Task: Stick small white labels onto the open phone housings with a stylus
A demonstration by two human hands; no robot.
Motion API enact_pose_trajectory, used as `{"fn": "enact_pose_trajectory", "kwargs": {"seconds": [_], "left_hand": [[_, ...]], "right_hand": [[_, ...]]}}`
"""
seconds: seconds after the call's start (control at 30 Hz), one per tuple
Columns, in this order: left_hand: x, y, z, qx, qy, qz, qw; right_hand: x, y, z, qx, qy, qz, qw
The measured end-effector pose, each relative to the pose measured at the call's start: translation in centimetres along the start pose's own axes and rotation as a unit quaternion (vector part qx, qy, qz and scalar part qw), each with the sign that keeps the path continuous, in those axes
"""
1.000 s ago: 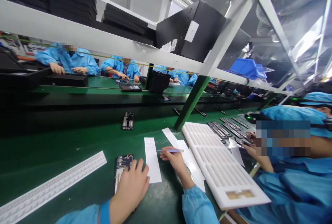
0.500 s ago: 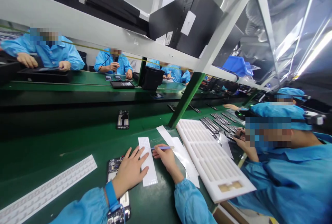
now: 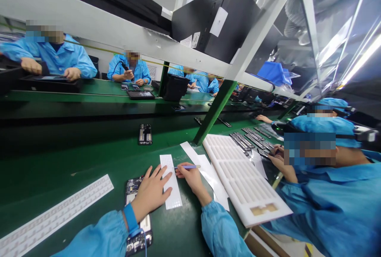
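Observation:
My left hand (image 3: 153,189) lies flat with fingers spread, its fingertips on a narrow white sticker sheet (image 3: 173,197). My right hand (image 3: 190,177) pinches a pair of purple tweezers (image 3: 190,166), whose tip points left at the sheet's right edge. Whether the tip holds a sticker is too small to tell. Beneath my left hand and wrist lies an opened phone (image 3: 137,245), partly hidden, its circuit board showing. A blue wrist strap (image 3: 130,218) with a cord circles my left wrist.
A long white sticker strip (image 3: 59,215) lies at left. Another opened phone (image 3: 145,134) is farther back. White sheets (image 3: 210,171) and a slotted foam tray (image 3: 238,181) are at right, beside a green post (image 3: 214,110). A co-worker (image 3: 327,193) sits close on the right, near several phone frames (image 3: 253,138).
The view has shifted slightly. My hands keep nearly the same places at the sticker sheet, the tweezers still in my right hand. The co-worker across has lowered a hand toward the bench.

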State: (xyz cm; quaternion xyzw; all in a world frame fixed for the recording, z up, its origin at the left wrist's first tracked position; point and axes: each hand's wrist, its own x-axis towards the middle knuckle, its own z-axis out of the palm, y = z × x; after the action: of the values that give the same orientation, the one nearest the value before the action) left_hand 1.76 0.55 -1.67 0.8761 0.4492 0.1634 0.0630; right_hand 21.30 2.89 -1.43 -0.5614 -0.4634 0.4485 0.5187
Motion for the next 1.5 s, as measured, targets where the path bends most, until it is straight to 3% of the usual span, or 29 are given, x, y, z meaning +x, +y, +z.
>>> {"fn": "enact_pose_trajectory", "kwargs": {"seconds": [0.83, 1.0, 1.13, 1.27, 1.37, 1.5], "left_hand": [[0.1, 0.2, -0.2, -0.013, 0.008, 0.007, 1.0], [-2.3, -0.4, -2.7, -0.029, 0.101, 0.026, 0.994], [-7.9, -3.7, -4.3, 0.006, 0.139, 0.002, 0.99], [-12.3, -6.7, -4.5, 0.042, 0.105, -0.039, 0.993], [-13.0, -7.2, -4.6, 0.054, 0.069, -0.025, 0.996], [-12.7, -6.8, -4.6, 0.045, 0.047, -0.015, 0.998]], "right_hand": [[0.0, 0.6, -0.3, 0.058, 0.01, -0.011, 0.998], [-0.7, 0.0, -0.3, 0.08, 0.02, -0.01, 0.997], [-2.3, -0.7, 2.5, 0.103, -0.01, 0.006, 0.995], [-4.4, -0.9, 7.6, 0.105, -0.11, 0.027, 0.988], [-5.4, -0.8, 10.3, 0.096, -0.149, 0.04, 0.983], [-5.7, -0.7, 11.2, 0.076, -0.17, 0.058, 0.981]]}}
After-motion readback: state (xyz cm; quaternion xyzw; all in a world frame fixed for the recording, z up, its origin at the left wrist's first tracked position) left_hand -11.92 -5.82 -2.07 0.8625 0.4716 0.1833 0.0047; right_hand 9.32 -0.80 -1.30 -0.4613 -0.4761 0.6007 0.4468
